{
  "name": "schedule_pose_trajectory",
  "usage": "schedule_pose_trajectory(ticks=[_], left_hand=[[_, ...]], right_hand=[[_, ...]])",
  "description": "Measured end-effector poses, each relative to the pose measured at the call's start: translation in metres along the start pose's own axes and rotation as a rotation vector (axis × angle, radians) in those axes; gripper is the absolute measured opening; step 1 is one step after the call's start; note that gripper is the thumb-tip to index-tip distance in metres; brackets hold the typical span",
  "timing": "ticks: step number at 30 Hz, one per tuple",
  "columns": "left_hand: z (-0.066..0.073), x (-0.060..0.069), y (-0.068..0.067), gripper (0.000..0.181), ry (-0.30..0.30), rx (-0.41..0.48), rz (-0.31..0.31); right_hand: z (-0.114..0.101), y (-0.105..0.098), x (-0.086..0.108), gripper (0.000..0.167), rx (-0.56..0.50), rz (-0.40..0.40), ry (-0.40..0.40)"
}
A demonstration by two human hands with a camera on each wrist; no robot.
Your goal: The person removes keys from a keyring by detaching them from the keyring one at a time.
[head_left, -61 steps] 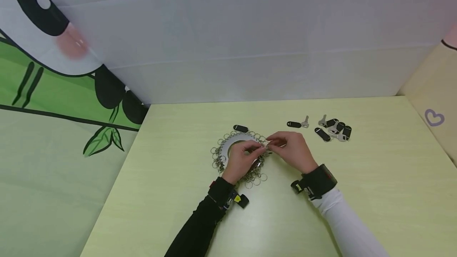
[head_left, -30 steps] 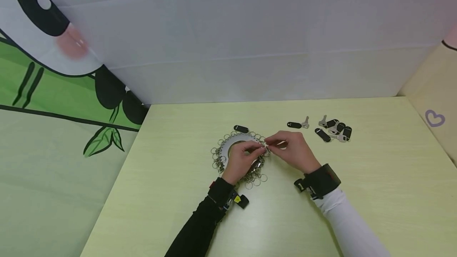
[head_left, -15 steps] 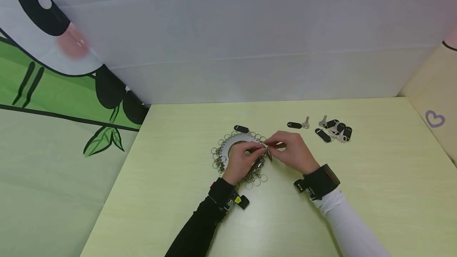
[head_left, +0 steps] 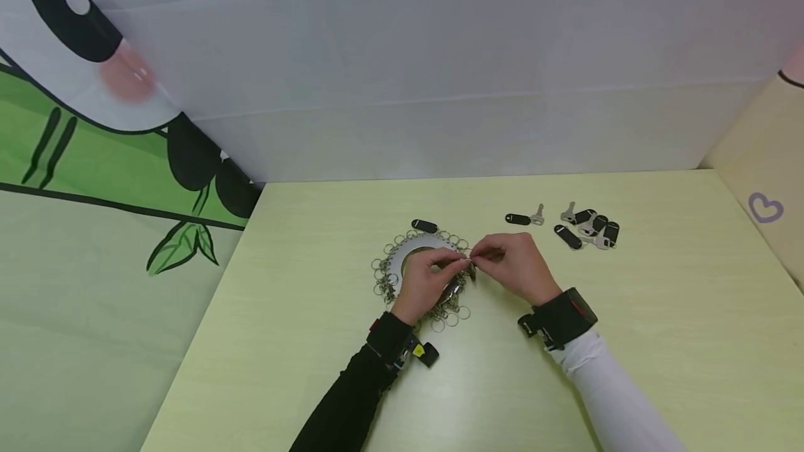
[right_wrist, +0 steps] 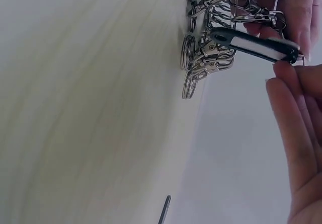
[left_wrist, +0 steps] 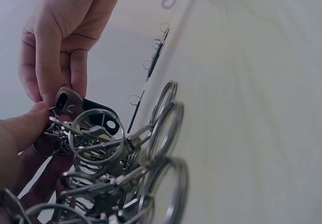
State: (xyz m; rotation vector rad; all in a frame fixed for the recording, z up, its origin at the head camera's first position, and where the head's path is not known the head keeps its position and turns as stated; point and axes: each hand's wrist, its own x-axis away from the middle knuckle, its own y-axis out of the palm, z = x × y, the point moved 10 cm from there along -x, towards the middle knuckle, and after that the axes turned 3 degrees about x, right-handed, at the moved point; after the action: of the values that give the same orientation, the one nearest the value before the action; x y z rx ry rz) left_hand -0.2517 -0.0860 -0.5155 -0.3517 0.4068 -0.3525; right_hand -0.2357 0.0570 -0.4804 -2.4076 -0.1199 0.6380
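A grey round disc (head_left: pixel 396 264) lies on the table, its rim hung with many metal snap hooks (right_wrist: pixel 211 55) and rings. My left hand (head_left: pixel 422 279) lies over it, thumb and fingers pinching a snap hook at its right edge. Close against those fingertips, my right hand (head_left: pixel 516 265) pinches a small key ring. From it hang a grey key (left_wrist: pixel 69 102) and a black key tag (right_wrist: pixel 256 45) with a pale label strip. The two hands' fingertips nearly meet; whether ring and hook are linked is hidden.
Behind the disc lies a black tag (head_left: pixel 424 227). Farther right are a tag with a key (head_left: pixel 527 219) and a small pile of keys and black tags (head_left: pixel 587 227). A pale curtain (head_left: pixel 440 89) rises at the table's (head_left: pixel 659 340) back edge.
The right hand makes small shifts at the disc's right edge and now sits slightly lower and to the right. The hanging tag has swung beneath its fingers. The left hand stays put.
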Motion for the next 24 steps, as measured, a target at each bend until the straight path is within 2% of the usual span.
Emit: schedule_pose_trajectory(ticks=[8, 13, 18, 24], left_hand=[[0.002, 0.001, -0.001, 0.011, 0.017, 0.013, 0.015], [0.002, 0.001, -0.001, 0.011, 0.003, 0.008, 0.018], [-0.001, 0.0, -0.002, 0.013, -0.017, -0.028, 0.023], [0.001, 0.0, -0.001, 0.012, -0.002, -0.049, 0.018]], right_hand=[[0.002, 0.007, -0.002, 0.007, 0.075, -0.042, 0.076], [0.005, 0.01, -0.002, 0.007, 0.089, -0.057, 0.106], [0.005, 0.012, -0.001, 0.007, 0.094, -0.07, 0.105], [0.004, 0.014, 0.0, 0.006, 0.11, -0.09, 0.075]])
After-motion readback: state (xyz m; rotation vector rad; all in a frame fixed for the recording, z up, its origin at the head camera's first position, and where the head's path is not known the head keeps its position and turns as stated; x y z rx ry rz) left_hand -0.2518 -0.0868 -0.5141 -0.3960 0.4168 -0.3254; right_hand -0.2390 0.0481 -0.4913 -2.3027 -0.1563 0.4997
